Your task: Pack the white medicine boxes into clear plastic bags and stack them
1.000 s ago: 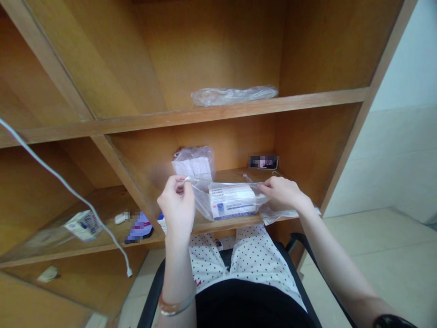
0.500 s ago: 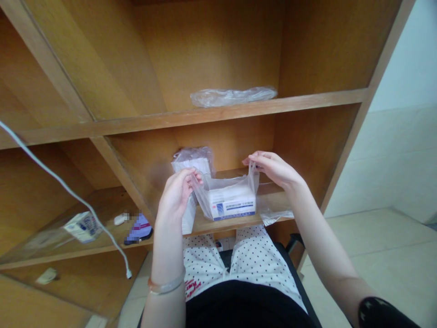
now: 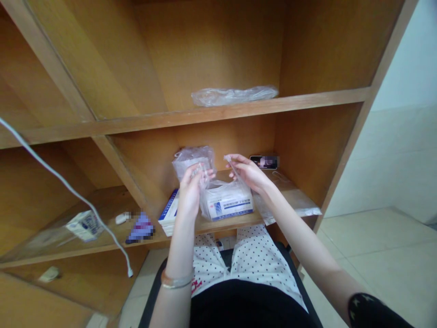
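A clear plastic bag [image 3: 222, 186] wraps a white and blue box [image 3: 234, 206] at the front of the lower shelf. My left hand [image 3: 194, 180] pinches one gathered end of the bag, above the box's left side. With fingers bent, my right hand [image 3: 246, 172] grips the bag's other end, which stands up above the box's right side. Left of my left wrist lies a stack of white and blue boxes [image 3: 169, 214], partly hidden by my arm. Behind my left hand stands another bagged box [image 3: 193, 157].
A phone [image 3: 264, 162] leans at the back right of this shelf. A flat plastic bag [image 3: 293, 202] lies at the front right, and folded plastic [image 3: 235, 95] on the shelf above. Leftward are a small carton [image 3: 85, 225], a purple item [image 3: 140, 228] and a hanging white cable [image 3: 68, 187].
Both hands have moved closer together, drawing the bag's ends inward over the box. The phone at the back right and the box stack at left have come into view.
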`<state>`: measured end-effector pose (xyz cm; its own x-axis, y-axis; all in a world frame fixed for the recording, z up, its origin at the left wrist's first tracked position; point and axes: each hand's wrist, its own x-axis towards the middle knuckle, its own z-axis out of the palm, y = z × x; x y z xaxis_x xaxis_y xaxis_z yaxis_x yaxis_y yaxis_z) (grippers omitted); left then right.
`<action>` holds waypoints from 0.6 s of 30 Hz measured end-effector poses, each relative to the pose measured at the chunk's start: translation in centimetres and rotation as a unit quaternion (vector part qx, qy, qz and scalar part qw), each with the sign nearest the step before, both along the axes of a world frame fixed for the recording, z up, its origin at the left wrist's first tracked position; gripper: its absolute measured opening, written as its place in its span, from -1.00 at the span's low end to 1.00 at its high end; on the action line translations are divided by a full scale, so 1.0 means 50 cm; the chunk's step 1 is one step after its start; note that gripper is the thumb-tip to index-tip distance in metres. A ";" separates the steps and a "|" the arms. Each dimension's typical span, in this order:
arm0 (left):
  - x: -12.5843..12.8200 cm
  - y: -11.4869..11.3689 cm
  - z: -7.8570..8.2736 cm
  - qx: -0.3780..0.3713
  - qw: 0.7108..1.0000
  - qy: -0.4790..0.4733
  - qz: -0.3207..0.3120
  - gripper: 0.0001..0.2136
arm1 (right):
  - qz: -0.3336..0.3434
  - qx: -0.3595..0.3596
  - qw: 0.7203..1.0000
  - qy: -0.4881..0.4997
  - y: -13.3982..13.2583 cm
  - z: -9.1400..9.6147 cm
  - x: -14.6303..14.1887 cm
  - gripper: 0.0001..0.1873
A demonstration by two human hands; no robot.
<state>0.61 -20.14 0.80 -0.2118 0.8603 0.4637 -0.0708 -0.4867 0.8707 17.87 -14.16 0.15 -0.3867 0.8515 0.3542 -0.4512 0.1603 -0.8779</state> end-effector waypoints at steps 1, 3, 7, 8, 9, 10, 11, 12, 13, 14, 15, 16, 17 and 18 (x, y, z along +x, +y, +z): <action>0.009 0.010 -0.014 -0.011 1.000 0.024 0.006 -0.77 | 0.007 -0.011 1.000 -0.001 0.005 -0.011 -0.008 -0.73; 0.025 0.031 -0.046 -0.021 0.995 0.084 0.038 -0.75 | 0.026 -0.023 0.999 -0.007 0.014 -0.032 -0.024 -0.75; 0.051 0.062 -0.101 -0.021 0.989 0.145 0.000 -0.70 | 0.083 0.013 0.992 -0.090 0.021 -0.068 -0.055 -0.69; 0.055 0.067 -0.110 -0.024 0.988 0.154 -0.008 -0.70 | 0.090 0.023 0.989 -0.111 0.021 -0.074 -0.059 -0.63; 0.058 0.069 -0.116 -0.026 0.987 0.161 -0.009 -0.69 | 0.093 0.028 0.988 -0.124 0.020 -0.078 -0.061 -0.60; 0.060 0.071 -0.119 -0.027 0.986 0.165 -0.006 -0.67 | 0.091 0.027 0.987 -0.126 0.019 -0.081 -0.062 -0.61; 0.061 0.071 -0.120 -0.029 0.986 0.167 -0.003 -0.65 | 0.086 0.019 0.989 -0.120 0.019 -0.083 -0.062 -0.63; 0.062 0.070 -0.119 -0.031 0.985 0.167 -0.004 -0.62 | 0.078 0.007 0.991 -0.111 0.018 -0.084 -0.060 -0.65; 0.062 0.069 -0.117 -0.032 0.985 0.167 -0.009 -0.59 | 0.073 -0.007 0.992 -0.103 0.018 -0.085 -0.059 -0.67; 0.062 0.066 -0.113 -0.031 0.986 0.162 -0.018 -0.56 | 0.070 -0.020 0.993 -0.096 0.019 -0.086 -0.057 -0.69; 0.061 0.064 -0.110 -0.031 0.987 0.155 -0.033 -0.54 | 0.070 -0.030 0.993 -0.088 0.021 -0.087 -0.056 -0.71; 0.060 0.060 -0.105 -0.031 0.988 0.145 -0.050 -0.53 | 0.073 -0.036 0.994 -0.079 0.023 -0.088 -0.056 -0.72; 0.058 0.057 -0.102 -0.031 0.988 0.134 -0.067 -0.53 | 0.078 -0.038 0.994 -0.067 0.025 -0.089 -0.055 -0.74; 0.055 0.053 -0.098 -0.031 0.989 0.123 -0.075 -0.54 | 0.083 -0.038 0.995 -0.052 0.028 -0.090 -0.054 -0.76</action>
